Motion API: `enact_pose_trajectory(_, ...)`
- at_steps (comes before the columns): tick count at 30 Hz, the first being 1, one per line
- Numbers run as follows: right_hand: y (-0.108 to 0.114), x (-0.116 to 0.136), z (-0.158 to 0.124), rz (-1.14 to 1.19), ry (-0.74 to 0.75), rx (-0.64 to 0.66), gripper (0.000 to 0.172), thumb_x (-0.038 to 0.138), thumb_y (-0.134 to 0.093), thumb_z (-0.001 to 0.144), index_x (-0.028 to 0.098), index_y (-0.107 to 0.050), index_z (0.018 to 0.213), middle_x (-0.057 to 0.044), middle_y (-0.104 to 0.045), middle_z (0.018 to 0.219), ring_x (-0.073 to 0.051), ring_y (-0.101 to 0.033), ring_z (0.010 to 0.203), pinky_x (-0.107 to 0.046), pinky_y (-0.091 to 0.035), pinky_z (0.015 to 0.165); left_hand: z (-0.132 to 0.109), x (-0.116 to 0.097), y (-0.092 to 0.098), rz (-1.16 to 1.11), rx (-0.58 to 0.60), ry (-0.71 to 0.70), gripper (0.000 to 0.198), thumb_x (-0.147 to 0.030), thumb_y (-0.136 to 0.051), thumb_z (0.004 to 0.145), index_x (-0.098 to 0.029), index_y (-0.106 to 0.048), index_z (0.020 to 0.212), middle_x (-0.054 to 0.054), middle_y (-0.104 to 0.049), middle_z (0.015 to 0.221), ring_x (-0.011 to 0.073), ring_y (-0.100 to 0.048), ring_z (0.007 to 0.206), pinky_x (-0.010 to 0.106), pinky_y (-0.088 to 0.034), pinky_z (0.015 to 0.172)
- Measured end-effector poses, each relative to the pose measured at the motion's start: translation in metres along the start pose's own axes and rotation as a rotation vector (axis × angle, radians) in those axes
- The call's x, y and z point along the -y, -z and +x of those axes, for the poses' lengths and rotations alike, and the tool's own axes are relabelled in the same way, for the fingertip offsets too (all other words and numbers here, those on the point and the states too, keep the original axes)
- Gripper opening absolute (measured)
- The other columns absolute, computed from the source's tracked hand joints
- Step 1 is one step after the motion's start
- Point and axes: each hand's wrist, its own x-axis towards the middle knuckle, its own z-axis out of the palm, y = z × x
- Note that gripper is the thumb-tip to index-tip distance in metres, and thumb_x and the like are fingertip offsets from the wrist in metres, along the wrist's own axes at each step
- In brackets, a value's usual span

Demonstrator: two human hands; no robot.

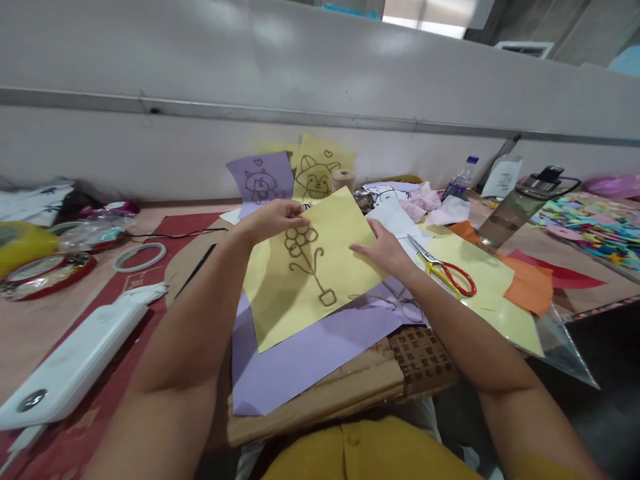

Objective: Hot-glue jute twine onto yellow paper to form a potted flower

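A yellow sheet [345, 257] bearing a brown flower-in-pot outline is held up, tilted, between my hands. My left hand [277, 220] pinches its upper left edge, above the flower head. At the right edge, my right hand [383, 248] grips it with the thumb on the front face. Beneath lies a purple sheet [300, 367] on a piece of cardboard [325, 417], with a thin string outline near my right wrist. Scissors with red and yellow handles [450, 277] rest to the right on another yellow sheet [500, 313].
Purple [260, 180] and yellow [317, 170] animal drawings lean by the wall beside a twine spool [343, 179]. Bottles [515, 213] and colourful scraps [595, 230] are at right. A white device [75, 360], a tape ring [140, 257] and a black pen-like tool [196, 270] lie left.
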Motion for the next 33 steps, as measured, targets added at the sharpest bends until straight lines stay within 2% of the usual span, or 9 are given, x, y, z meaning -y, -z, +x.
enact_pose_trajectory(3,-0.005,-0.010,-0.003,0.097,-0.129,0.195,0.033,0.039,-0.079,0.073,0.018,-0.075,0.098,-0.009,-0.078,0.094,-0.028,-0.072,0.085,-0.040,-0.057,0.075,-0.002,-0.004,0.005,0.046,0.005,0.008,0.033,-0.050,-0.078,0.072,-0.020,-0.072,0.085,0.003,-0.072,0.082,0.0173,-0.063,0.075,0.025,-0.045,0.068)
enact_pose_trajectory(7,-0.006,-0.018,-0.010,0.153,-0.170,0.230,0.030,0.036,-0.078,0.075,0.018,-0.077,0.099,-0.005,-0.080,0.094,-0.022,-0.073,0.077,-0.031,-0.057,0.066,-0.002,-0.003,0.006,0.203,0.089,0.087,0.038,-0.053,-0.079,0.069,-0.022,-0.077,0.091,0.002,-0.073,0.082,0.0194,-0.063,0.075,0.025,-0.042,0.064)
enact_pose_trajectory(12,0.011,-0.021,-0.009,0.115,-0.221,0.268,0.024,0.034,-0.083,0.071,0.018,-0.076,0.088,-0.007,-0.078,0.083,-0.024,-0.071,0.070,-0.036,-0.058,0.063,0.008,0.014,-0.008,0.359,0.171,0.132,0.034,-0.054,-0.078,0.067,-0.022,-0.071,0.062,0.001,-0.060,0.060,0.0156,-0.048,0.057,0.028,-0.030,0.056)
enact_pose_trajectory(15,0.021,-0.018,-0.011,0.009,-0.117,0.034,0.029,0.029,-0.079,0.077,0.021,-0.072,0.103,-0.009,-0.074,0.105,-0.024,-0.068,0.093,-0.041,-0.057,0.082,0.016,0.030,-0.022,0.416,0.184,0.168,0.038,-0.055,-0.080,0.064,-0.021,-0.066,0.055,0.001,-0.055,0.053,0.0144,-0.042,0.052,0.030,-0.025,0.056)
enact_pose_trajectory(17,0.020,-0.015,-0.016,-0.168,0.197,-0.247,0.034,0.024,-0.075,0.080,0.022,-0.068,0.114,-0.011,-0.068,0.119,-0.025,-0.063,0.105,-0.043,-0.054,0.089,0.019,0.040,-0.032,0.472,0.208,0.198,0.036,-0.056,-0.078,0.065,-0.021,-0.068,0.059,0.001,-0.059,0.057,0.0146,-0.044,0.054,0.030,-0.026,0.058)
enact_pose_trajectory(18,0.017,-0.014,-0.020,-0.200,0.312,-0.235,0.032,0.023,-0.071,0.084,0.023,-0.067,0.115,-0.010,-0.066,0.120,-0.024,-0.063,0.102,-0.042,-0.055,0.089,0.020,0.043,-0.036,0.536,0.225,0.227,0.036,-0.055,-0.079,0.063,-0.021,-0.068,0.059,0.001,-0.060,0.057,0.0148,-0.045,0.054,0.030,-0.026,0.058)
enact_pose_trajectory(20,0.003,-0.012,-0.030,-0.178,0.443,-0.063,0.024,0.021,-0.067,0.089,0.023,-0.068,0.113,-0.008,-0.067,0.113,-0.019,-0.064,0.090,-0.038,-0.056,0.081,0.022,0.048,-0.041,0.607,0.290,0.233,0.037,-0.057,-0.077,0.065,-0.021,-0.071,0.069,0.001,-0.063,0.062,0.0152,-0.048,0.058,0.030,-0.027,0.060)
enact_pose_trajectory(24,-0.032,-0.012,-0.047,-0.113,0.484,0.295,0.020,0.018,-0.066,0.090,0.022,-0.070,0.109,-0.007,-0.067,0.107,-0.016,-0.065,0.083,-0.033,-0.057,0.076,0.022,0.046,-0.044,0.679,0.358,0.242,0.047,-0.067,-0.068,0.072,-0.021,-0.071,0.076,0.002,-0.066,0.068,0.0155,-0.052,0.063,0.030,-0.029,0.062)
enact_pose_trajectory(33,-0.052,-0.015,-0.045,-0.210,0.379,0.393,0.017,0.016,-0.066,0.089,0.019,-0.073,0.105,-0.008,-0.065,0.107,-0.017,-0.064,0.087,-0.032,-0.054,0.079,0.025,0.053,-0.049,0.715,0.347,0.241,0.053,-0.074,-0.067,0.068,-0.022,-0.075,0.072,0.003,-0.068,0.067,0.0162,-0.054,0.064,0.031,-0.028,0.064)
